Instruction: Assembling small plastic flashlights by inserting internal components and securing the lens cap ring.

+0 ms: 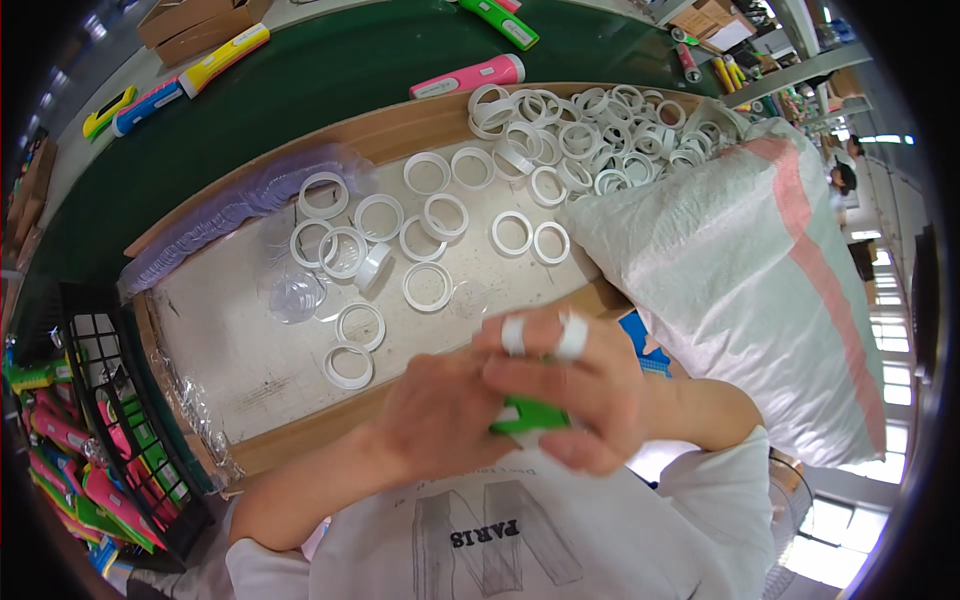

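Head view. Left hand [440, 415] and right hand [590, 395] meet close to the chest, both closed round a green part [530, 415], mostly hidden betw. the palms. Two white rings [542, 335] sit on the right-hand fingers. Loose rings [428, 286] lie flat on the white tray [250, 370] just beyond the hands; more are piled at the mouth of a woven sack [760, 270], right. Pink torch [468, 76] on the green worktop [330, 70] behind.

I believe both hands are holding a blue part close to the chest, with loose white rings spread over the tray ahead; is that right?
Not quite: the part is green, not blue. The head view shows the left hand and right hand clasped round it near the chest, with white rings spread over the tray ahead.
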The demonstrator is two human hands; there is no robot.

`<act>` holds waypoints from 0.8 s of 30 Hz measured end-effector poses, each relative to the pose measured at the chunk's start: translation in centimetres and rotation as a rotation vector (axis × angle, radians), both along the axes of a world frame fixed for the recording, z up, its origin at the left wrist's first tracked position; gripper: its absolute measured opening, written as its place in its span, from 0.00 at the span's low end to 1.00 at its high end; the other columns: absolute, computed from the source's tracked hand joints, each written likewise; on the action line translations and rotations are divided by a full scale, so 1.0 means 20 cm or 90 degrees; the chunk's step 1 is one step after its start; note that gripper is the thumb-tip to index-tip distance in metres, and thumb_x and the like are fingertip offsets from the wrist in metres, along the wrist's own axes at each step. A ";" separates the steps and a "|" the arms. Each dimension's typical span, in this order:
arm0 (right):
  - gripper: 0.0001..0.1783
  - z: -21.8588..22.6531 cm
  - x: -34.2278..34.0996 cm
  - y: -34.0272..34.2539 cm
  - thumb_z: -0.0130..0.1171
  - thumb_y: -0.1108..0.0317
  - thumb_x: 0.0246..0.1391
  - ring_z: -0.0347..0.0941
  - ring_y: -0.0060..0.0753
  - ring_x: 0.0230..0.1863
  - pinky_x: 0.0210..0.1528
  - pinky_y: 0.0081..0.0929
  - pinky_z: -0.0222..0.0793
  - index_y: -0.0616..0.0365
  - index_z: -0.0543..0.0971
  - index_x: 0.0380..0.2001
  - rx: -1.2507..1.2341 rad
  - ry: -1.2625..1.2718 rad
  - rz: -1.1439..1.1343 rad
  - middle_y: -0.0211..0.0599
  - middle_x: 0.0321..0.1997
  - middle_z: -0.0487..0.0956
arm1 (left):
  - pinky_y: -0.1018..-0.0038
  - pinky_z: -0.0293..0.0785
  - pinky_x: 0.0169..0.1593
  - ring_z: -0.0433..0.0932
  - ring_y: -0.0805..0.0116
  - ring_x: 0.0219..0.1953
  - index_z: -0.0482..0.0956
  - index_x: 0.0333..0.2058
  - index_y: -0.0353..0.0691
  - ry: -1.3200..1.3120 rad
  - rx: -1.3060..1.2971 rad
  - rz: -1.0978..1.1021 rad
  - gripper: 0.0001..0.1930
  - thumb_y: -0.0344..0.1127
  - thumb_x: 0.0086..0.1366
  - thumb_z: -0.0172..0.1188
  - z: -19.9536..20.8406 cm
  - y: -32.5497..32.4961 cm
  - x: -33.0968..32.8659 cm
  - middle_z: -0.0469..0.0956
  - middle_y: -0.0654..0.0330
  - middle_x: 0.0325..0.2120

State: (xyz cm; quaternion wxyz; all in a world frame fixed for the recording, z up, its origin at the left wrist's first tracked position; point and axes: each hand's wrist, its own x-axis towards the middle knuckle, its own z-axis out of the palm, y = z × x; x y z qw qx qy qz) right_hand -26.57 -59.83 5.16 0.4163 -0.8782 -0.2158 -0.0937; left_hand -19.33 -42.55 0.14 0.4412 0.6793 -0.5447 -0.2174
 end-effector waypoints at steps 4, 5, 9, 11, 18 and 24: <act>0.24 0.13 -0.05 0.04 0.50 0.54 0.53 0.77 0.50 0.51 0.49 0.44 0.75 0.65 0.82 0.37 -0.089 -0.126 0.154 0.55 0.49 0.78 | 0.61 0.76 0.41 0.78 0.49 0.42 0.74 0.44 0.43 0.259 -0.083 -0.086 0.19 0.38 0.53 0.63 0.01 0.03 -0.10 0.78 0.54 0.39; 0.24 0.09 -0.01 0.01 0.50 0.54 0.54 0.77 0.50 0.50 0.49 0.42 0.75 0.65 0.80 0.41 -0.024 -0.067 0.133 0.54 0.52 0.77 | 0.61 0.75 0.41 0.78 0.48 0.41 0.73 0.45 0.41 0.253 -0.120 -0.065 0.20 0.36 0.52 0.64 0.03 0.01 -0.10 0.78 0.53 0.38; 0.34 -0.07 0.05 -0.12 0.48 0.46 0.61 0.72 0.45 0.46 0.48 0.34 0.68 0.65 0.68 0.57 0.041 0.054 -0.146 0.55 0.51 0.73 | 0.63 0.75 0.30 0.79 0.52 0.31 0.70 0.43 0.35 -0.053 -0.025 0.205 0.25 0.29 0.44 0.68 0.00 -0.10 0.02 0.77 0.50 0.27; 0.25 -0.10 0.02 -0.13 0.55 0.54 0.59 0.72 0.53 0.42 0.44 0.37 0.69 0.62 0.72 0.53 0.100 0.102 -0.201 0.54 0.49 0.73 | 0.66 0.73 0.26 0.79 0.54 0.27 0.69 0.43 0.35 -0.175 -0.057 0.249 0.27 0.29 0.41 0.69 -0.02 -0.14 0.05 0.76 0.52 0.26; 0.17 -0.06 -0.02 -0.11 0.57 0.61 0.52 0.69 0.37 0.18 0.17 0.32 0.65 0.66 0.78 0.37 -0.180 -0.101 -0.112 0.39 0.28 0.75 | 0.66 0.74 0.31 0.80 0.53 0.34 0.68 0.47 0.34 0.275 -0.015 0.030 0.29 0.30 0.46 0.70 -0.07 -0.08 -0.04 0.78 0.52 0.34; 0.25 0.08 0.10 -0.07 0.51 0.48 0.56 0.73 0.30 0.24 0.21 0.24 0.67 0.61 0.83 0.34 -0.047 -0.219 0.256 0.35 0.29 0.76 | 0.73 0.72 0.45 0.76 0.70 0.41 0.72 0.49 0.36 0.588 -0.030 -0.383 0.28 0.33 0.48 0.71 -0.06 0.01 0.06 0.77 0.59 0.36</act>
